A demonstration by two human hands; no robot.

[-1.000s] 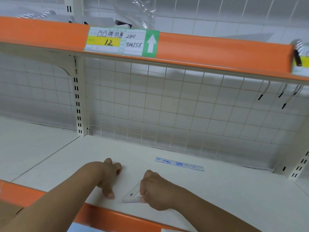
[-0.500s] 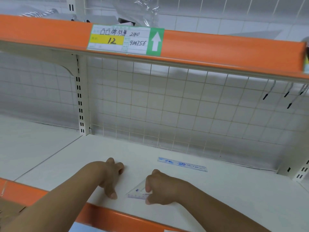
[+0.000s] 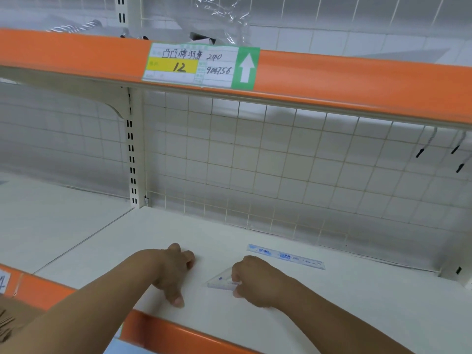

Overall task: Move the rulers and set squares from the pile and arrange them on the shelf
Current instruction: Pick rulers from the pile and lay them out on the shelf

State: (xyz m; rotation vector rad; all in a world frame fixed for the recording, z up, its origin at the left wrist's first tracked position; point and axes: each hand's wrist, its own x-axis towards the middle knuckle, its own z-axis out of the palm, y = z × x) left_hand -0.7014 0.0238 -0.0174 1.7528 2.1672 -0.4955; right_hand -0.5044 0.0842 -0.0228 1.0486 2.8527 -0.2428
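Shelf: white and flat, with a wire grid at the far side and an orange lip along the near side.
Shelf above: it has an orange front with a price label stuck on it.
Ruler: lies flat on the shelf, far and a bit right of the hands. Nothing touches it.
Set square: see-through, lying on the shelf close to the orange lip, between the two hands.
Right hand: its curled fingers pinch the right end of the set square.
Left hand: rests on the shelf just left of the set square. Its fingers are loosely bent and it holds nothing.
Pile: not in the picture.
Slip risk: the set square is thin and smooth. If the pinch lets go too soon, I think it could slide over the lip and fall.
Crooked risk: it sits at a slant to the ruler. A push from one corner alone could spin it more.
Bump risk: moving it far and right too fast could knock the ruler out of line.
Hard-to-see risk: clear plastic on white is easy to miss, so a hand could nudge it by mistake.
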